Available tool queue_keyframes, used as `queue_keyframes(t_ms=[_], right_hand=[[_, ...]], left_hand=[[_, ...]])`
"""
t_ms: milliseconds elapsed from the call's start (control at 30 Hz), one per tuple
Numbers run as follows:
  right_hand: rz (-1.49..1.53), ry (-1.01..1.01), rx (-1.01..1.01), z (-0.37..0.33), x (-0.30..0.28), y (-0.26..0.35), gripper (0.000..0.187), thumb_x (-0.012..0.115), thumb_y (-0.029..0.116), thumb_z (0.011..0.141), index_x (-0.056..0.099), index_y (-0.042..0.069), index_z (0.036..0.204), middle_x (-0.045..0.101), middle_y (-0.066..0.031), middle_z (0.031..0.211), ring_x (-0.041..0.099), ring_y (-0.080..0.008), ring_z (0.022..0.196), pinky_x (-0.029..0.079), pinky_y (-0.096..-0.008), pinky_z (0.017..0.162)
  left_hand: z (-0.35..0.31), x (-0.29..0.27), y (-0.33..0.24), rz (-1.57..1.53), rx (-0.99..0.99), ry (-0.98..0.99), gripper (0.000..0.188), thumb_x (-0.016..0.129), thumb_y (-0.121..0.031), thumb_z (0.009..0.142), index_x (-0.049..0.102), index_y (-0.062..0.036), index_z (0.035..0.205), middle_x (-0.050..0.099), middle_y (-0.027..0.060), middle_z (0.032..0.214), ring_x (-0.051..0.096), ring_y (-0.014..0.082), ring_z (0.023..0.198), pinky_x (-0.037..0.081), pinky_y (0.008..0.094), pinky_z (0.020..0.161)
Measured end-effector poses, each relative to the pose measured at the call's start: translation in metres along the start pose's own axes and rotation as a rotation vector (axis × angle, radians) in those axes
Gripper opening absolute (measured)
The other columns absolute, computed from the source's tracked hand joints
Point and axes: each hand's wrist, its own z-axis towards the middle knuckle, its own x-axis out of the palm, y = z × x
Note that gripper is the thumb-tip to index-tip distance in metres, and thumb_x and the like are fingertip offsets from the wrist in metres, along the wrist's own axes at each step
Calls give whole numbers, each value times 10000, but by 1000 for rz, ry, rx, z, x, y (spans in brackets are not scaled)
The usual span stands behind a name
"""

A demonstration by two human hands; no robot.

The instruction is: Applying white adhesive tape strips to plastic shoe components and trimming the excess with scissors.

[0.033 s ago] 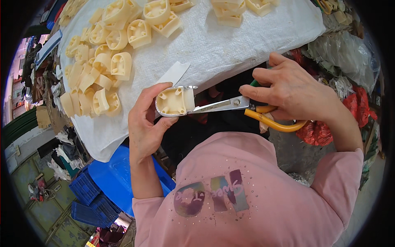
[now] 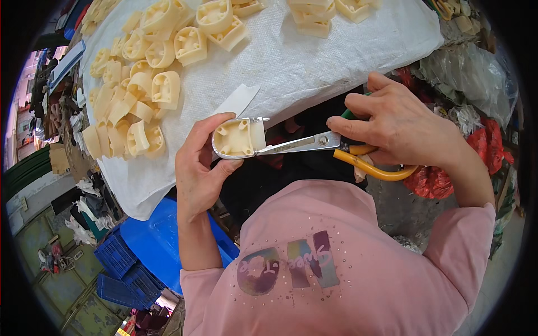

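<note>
My left hand (image 2: 200, 162) pinches a cream plastic part (image 2: 234, 138) between thumb and fingers. A thin silvery trim runs round the part's curved side and along its edges. In my right hand (image 2: 392, 120) are scissors (image 2: 322, 140), their metal blades pointing left and their yellow handle loop (image 2: 386, 172) hanging below the palm. The blade tips meet the lower right corner of the part, at the end of the silvery trim. A white strip (image 2: 240, 99) lies on the cloth just beyond my left fingers.
Many similar cream parts (image 2: 159, 53) are heaped on the white woven cloth (image 2: 314, 67) at the far left. A smaller stack (image 2: 311, 17) stands at the far middle. Blue crates (image 2: 117, 252) and a blue bin (image 2: 151, 241) are at lower left; red plastic bags (image 2: 487, 148) hang at right.
Both hands hold almost the same place. The scissor blades look slightly closer together at the part's lower corner.
</note>
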Motion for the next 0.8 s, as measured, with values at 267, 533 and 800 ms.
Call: queue_keyframes(t_ms=[267, 533, 800], right_hand=[[-106, -138, -37, -4, 15, 0, 340, 738, 271, 642, 570, 119, 894, 473, -17, 713, 453, -185, 544, 367, -305, 584], [255, -388, 517, -25, 28, -12, 637, 789, 138, 592, 553, 113, 1184, 534, -62, 863, 552, -256, 751, 417, -340, 629], [862, -550, 657, -33, 48, -10, 807, 663, -23, 667, 367, 118, 1404, 516, -75, 1223, 463, -165, 1121, 324, -259, 942]], left_hand=[[1, 1, 4, -18, -3, -12, 693, 823, -258, 666, 509, 42, 1205, 567, 93, 1128, 539, 177, 1055, 414, 298, 922], [9, 4, 6, -13, 69, -60, 587, 799, -152, 686, 526, 19, 1176, 560, 59, 1088, 536, 174, 1063, 398, 297, 941], [41, 33, 0, 602, 264, -212, 565, 756, -105, 638, 561, -39, 1164, 591, 68, 1102, 554, 222, 999, 413, 343, 888]])
